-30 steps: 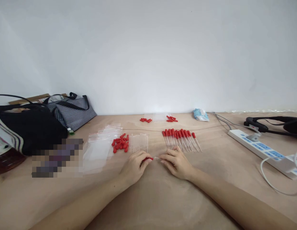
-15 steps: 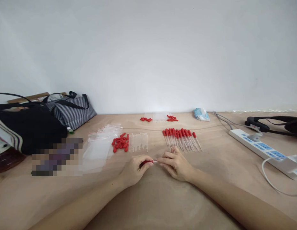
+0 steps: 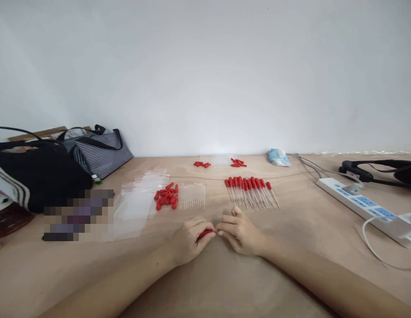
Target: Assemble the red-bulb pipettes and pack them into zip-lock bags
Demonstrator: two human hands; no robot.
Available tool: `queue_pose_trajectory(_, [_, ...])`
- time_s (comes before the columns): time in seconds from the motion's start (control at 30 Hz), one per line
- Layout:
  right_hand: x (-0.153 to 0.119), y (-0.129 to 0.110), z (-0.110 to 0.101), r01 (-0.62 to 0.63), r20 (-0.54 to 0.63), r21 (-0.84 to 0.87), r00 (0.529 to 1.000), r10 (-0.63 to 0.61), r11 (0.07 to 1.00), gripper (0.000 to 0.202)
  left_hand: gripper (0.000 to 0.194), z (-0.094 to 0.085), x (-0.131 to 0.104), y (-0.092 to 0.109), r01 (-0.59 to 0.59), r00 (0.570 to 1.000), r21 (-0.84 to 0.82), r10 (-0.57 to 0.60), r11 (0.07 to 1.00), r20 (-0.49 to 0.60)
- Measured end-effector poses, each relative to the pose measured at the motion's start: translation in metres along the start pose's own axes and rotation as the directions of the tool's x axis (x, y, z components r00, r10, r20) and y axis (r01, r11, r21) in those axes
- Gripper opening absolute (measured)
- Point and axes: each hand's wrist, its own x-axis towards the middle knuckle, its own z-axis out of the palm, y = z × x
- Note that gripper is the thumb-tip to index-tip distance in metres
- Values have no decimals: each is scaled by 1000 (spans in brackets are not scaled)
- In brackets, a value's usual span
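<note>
A pale wall (image 3: 205,79) filled the upper half of the frame, above a light-brown surface (image 3: 205,282) that spread across the lower half. A black bag (image 3: 49,181) sat at the left edge, a striped bag (image 3: 106,153) just beside it. A white power strip (image 3: 364,204) slanted down the right side. Clear zip bags (image 3: 134,216) overlapped left of centre. The left hand (image 3: 191,240) and right hand (image 3: 241,234) were close together at lower centre. Above the right hand, red-topped droppers (image 3: 251,183) lay in a row; farther left were clear pipette tubes (image 3: 192,196) and loose red bulbs (image 3: 166,197). The left fingers were clamped on one red rubber bulb (image 3: 207,232), at lower centre; the right fingers pinched a slim clear tube (image 3: 216,230), mostly hidden, its end at the bulb's mouth.
</note>
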Motion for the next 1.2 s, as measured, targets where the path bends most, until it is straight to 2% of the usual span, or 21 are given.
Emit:
queue_pose_trajectory(0.13, [4,0,-4,-33,64,22,997,32,999,25,18,0,2,-3,14,1000,40,-13,999,-9])
queue_pose_trajectory(0.3, [4,1,-18,-65,116,-57,991,71,996,18,12,-3,1,-9,23,999,40,-21,999,-42])
queue_pose_trajectory(0.33, [4,3,-19,-92,113,-54,989,98,994,18,14,-4,0,-11,49,997,50,-45,998,-70])
queue_pose_trajectory(0.4, [6,10,-20,-235,78,-15,969,236,972,24,29,-5,-1,-15,149,977,79,-135,986,-163])
queue_pose_trajectory(0.47, [12,20,-18,-451,16,34,893,450,892,32,30,-6,-2,-18,245,952,89,-222,965,-209])
queue_pose_trajectory(0.53, [24,31,-15,-619,-34,42,784,620,784,33,14,-7,-2,-20,275,955,83,-261,958,-142])
queue_pose_trajectory(0.6, [39,40,-11,-698,-63,-3,715,696,716,30,5,-8,-1,-20,269,963,72,-265,961,-53])
queue_pose_trajectory(0.67, [53,47,-6,-725,-76,-74,688,721,684,27,7,-9,1,-19,270,963,67,-268,961,-26])
queue_pose_trajectory(0.83, [64,58,3,-716,-34,-225,683,729,660,23,7,-9,0,-19,270,963,79,-269,960,-16])
queue_pose_trajectory(0.97, [60,57,1,-696,-33,-230,704,709,680,22,7,-7,-1,-17,255,967,78,-254,964,-15])
queue_pose_trajectory(1.03, [62,52,1,-684,-36,-217,718,695,696,22,9,-13,4,-19,257,966,111,-256,960,-21])
queue_pose_trajectory(1.1, [70,44,2,-694,-31,-188,712,702,695,24,11,-27,14,-27,341,940,228,-337,912,-58])
queue_pose_trajectory(1.13, [75,39,4,-709,-19,-173,697,717,684,26,12,-38,21,-35,432,901,314,-420,846,-107])
queue_pose_trajectory(1.17, [81,34,6,-728,2,-160,675,738,667,29,12,-50,29,-44,543,834,401,-530,738,-154])
queue_pose_trajectory(1.2, [87,30,8,-749,29,-153,649,761,645,32,13,-62,37,-55,597,794,430,-577,678,-192])
